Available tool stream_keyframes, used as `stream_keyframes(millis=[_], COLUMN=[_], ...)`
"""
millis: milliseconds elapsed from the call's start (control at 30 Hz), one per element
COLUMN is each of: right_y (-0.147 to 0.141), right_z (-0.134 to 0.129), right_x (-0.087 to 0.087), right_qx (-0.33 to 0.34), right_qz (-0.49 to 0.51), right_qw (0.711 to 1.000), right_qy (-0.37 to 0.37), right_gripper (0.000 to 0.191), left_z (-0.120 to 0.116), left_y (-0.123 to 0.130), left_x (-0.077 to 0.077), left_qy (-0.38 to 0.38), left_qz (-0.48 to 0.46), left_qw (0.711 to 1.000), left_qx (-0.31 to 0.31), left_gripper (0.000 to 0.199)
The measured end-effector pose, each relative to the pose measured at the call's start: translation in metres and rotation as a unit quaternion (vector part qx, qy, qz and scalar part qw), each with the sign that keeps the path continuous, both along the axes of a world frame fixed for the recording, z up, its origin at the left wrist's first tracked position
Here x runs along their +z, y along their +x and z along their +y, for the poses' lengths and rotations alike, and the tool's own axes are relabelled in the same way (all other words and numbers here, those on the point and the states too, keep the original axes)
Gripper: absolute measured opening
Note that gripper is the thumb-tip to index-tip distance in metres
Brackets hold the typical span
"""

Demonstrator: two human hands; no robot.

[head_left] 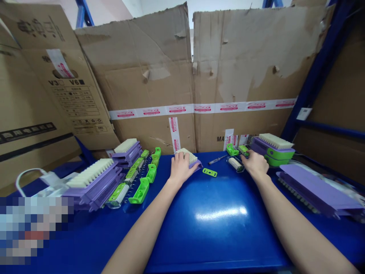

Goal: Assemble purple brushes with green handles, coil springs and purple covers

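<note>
My left hand [182, 166] grips a purple brush head [194, 156] with cream bristles facing up, at the back middle of the table. The fingers lie over its bristles and the thumb is on its near side. My right hand [255, 163] reaches to the back right with its fingers closed; what is between them is hidden. Around its fingertips are a small green-topped part [243, 150], a cream block in a clear case [235, 164] and a bright green bracket [232, 150]. Between my hands lie a flat green plate [210, 172] and a screwdriver [217, 160].
Purple brush heads [94, 180] are stacked at left, beside rows of green-topped clear parts [117, 194] and green brackets [139, 192]. At right stand a purple-and-green brush assembly [279, 155] and a purple brush head [319, 186] lying bristles down. Cardboard sheets [148, 83] wall the back.
</note>
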State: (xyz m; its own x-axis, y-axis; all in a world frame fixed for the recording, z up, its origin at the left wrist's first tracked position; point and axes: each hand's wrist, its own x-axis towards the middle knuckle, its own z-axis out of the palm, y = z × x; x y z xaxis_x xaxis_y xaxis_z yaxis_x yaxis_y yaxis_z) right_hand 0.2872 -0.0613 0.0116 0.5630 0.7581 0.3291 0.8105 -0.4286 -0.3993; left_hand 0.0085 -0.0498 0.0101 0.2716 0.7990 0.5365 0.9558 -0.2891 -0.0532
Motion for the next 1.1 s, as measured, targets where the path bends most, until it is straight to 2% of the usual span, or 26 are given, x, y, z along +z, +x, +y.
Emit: stream_keyframes(millis=[200,400,767,900,1100], right_y=[0.010,0.013,-0.004,-0.022,-0.057], right_z=[0.007,0.008,-0.002,-0.005,-0.007], right_x=[-0.007,-0.008,0.008,0.012,0.011], right_qx=[-0.004,0.000,-0.006,0.045,0.149], right_qz=[0.024,0.028,-0.014,-0.079,-0.161], right_qw=[1.000,1.000,0.994,0.984,0.961], right_qy=[-0.001,0.003,0.112,0.151,0.169], right_gripper=[0.051,0.046,0.039,0.037,0.035], left_z=[-0.001,-0.002,-0.001,0.000,0.001], left_y=[0.000,0.001,0.001,0.001,-0.001], left_x=[0.000,0.002,0.000,0.001,0.002], left_qy=[0.004,-0.004,0.003,-0.004,-0.006], left_qz=[0.002,-0.004,-0.013,-0.010,-0.001], left_qw=[1.000,1.000,1.000,1.000,1.000], left_qx=[0.001,0.003,-0.004,0.001,0.014], left_gripper=[0.053,0.053,0.050,0.048,0.043])
